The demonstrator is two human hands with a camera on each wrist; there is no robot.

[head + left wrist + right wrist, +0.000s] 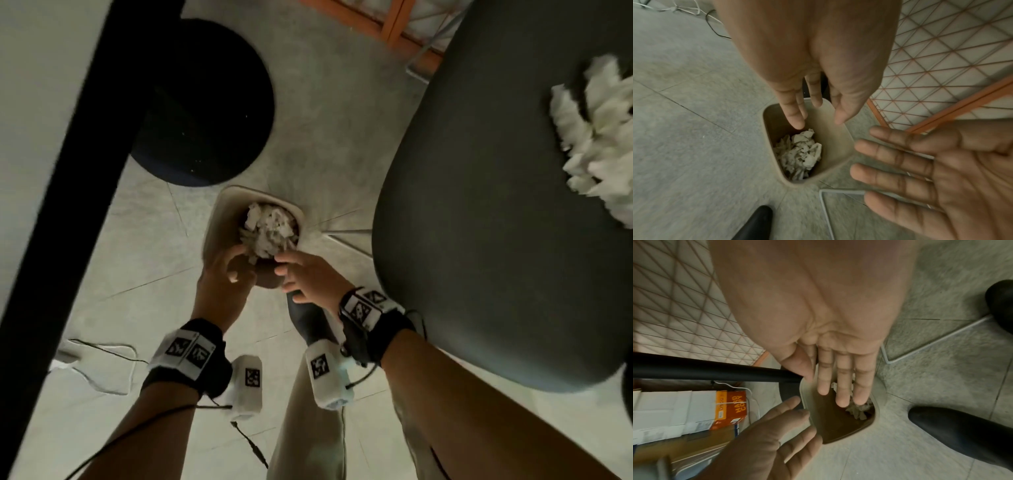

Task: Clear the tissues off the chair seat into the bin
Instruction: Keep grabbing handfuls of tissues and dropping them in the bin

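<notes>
A beige bin (219,219) stands on the floor, with crumpled white tissues in the bin (269,229). My left hand (233,267) and right hand (291,277) hover just above its near rim, palms facing each other. Both have straight, spread fingers and hold nothing. In the left wrist view my left hand (818,116) points down over the bin (836,139) and its tissues (799,152). The right wrist view has my right hand (826,386) over the bin opening (838,426). To the right, a heap of tissues on the seat (603,137) lies on the dark grey chair seat (496,205).
A black round base (205,109) lies behind the bin, and a black table edge (85,171) runs along the left. An orange wire rack (394,20) stands beyond. Cables (102,363) trail on the floor. My black shoe (962,431) is beside the bin.
</notes>
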